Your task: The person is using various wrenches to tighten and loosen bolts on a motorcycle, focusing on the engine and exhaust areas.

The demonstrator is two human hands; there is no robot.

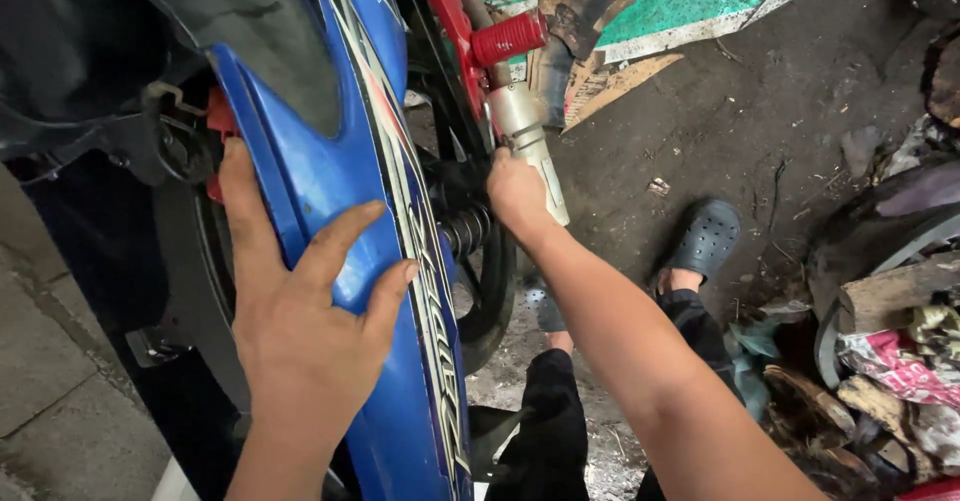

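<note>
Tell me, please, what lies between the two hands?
In the head view, the blue side panel spans the gap between the left hand, flat on it, and the right hand; the coiled shock spring sits beyond its edge.

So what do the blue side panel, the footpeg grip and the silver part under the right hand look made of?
Blue side panel: likely painted or moulded plastic, glossy, with striped decals; the left hand lies flat on it. Footpeg grip: red ribbed rubber, matte. Silver part gripped by the right hand: looks like bare metal with a dull sheen.
</note>
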